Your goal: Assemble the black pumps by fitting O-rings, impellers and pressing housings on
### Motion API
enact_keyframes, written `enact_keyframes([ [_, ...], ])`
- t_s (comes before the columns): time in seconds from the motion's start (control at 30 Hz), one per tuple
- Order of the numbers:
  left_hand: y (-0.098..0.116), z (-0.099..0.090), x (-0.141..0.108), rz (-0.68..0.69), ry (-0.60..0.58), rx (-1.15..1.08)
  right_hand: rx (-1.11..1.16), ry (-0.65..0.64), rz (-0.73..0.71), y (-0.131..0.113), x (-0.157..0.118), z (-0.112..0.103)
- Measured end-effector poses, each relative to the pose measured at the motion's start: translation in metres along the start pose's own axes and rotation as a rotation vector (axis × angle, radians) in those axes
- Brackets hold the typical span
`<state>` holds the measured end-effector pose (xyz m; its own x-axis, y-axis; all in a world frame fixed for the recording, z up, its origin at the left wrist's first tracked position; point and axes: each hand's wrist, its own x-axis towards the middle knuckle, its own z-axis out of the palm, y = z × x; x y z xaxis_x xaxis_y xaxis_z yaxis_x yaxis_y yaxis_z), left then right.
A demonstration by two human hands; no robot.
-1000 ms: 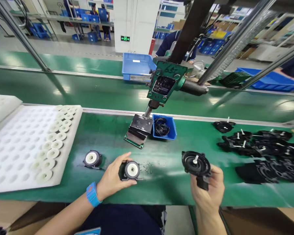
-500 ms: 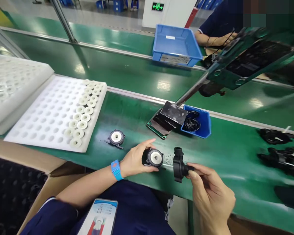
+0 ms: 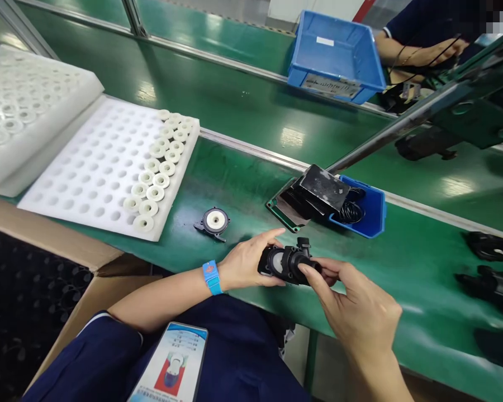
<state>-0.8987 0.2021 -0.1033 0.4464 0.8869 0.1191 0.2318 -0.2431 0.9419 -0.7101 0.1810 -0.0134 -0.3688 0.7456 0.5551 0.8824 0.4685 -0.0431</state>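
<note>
My left hand (image 3: 249,261), a blue band at its wrist, is wrapped round a black round housing (image 3: 275,261) with a white disc in its face. My right hand (image 3: 347,296) grips a black part with a spout (image 3: 299,262) by its stub. That part overlaps the right side of the housing's face; whether the two are seated together cannot be made out. On the green table to the left lies another black housing with a white ring (image 3: 215,221).
White foam tray (image 3: 88,162) with white rings along its right side; stacked foam trays (image 3: 29,106) farther left. Blue bin with black cables (image 3: 371,209) beside black plates (image 3: 322,187). Large blue bin (image 3: 335,56) at the back, near a person's hand. Black parts (image 3: 492,285) at right.
My right hand has moved left and brought the spouted part against the housing in my left hand, covering part of its white disc. The view has shifted a little.
</note>
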Motion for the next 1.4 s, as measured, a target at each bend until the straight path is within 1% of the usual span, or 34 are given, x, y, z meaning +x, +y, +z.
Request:
enact_keyframes([
  [0.1, -0.001, 0.001, 0.000, 0.009, 0.004, 0.006, -0.042, 0.019, -0.069, -0.005, 0.006, 0.000],
  [0.2, -0.001, 0.001, 0.000, 0.005, 0.001, 0.004, -0.070, 0.025, -0.108, -0.008, 0.007, 0.005],
  [0.3, -0.002, 0.001, 0.000, -0.010, -0.010, -0.008, -0.079, -0.004, -0.148, -0.007, 0.003, 0.012],
  [0.4, -0.003, 0.001, 0.000, -0.012, -0.018, -0.018, -0.005, -0.063, -0.164, -0.002, 0.000, 0.017],
  [0.53, -0.004, 0.000, 0.001, 0.018, 0.003, 0.019, 0.147, -0.152, -0.136, 0.004, -0.002, 0.015],
  [0.6, -0.004, 0.001, 0.001, 0.024, 0.014, 0.036, 0.176, -0.155, -0.123, 0.005, -0.003, 0.015],
  [0.73, -0.003, 0.002, 0.001, 0.016, 0.028, 0.059, 0.157, -0.125, -0.129, 0.002, -0.007, 0.017],
  [0.93, -0.003, 0.000, 0.002, 0.034, -0.003, 0.066, 0.195, -0.140, -0.144, 0.007, -0.008, 0.022],
  [1.1, -0.001, -0.001, 0.002, 0.005, -0.020, 0.071, 0.201, -0.129, -0.142, 0.008, -0.010, 0.024],
  [1.3, -0.002, 0.002, 0.002, -0.023, -0.010, 0.097, 0.125, -0.127, -0.092, 0.001, -0.014, 0.023],
  [1.4, -0.003, 0.003, 0.001, -0.014, 0.002, 0.099, 0.120, -0.124, -0.084, 0.001, -0.016, 0.023],
])
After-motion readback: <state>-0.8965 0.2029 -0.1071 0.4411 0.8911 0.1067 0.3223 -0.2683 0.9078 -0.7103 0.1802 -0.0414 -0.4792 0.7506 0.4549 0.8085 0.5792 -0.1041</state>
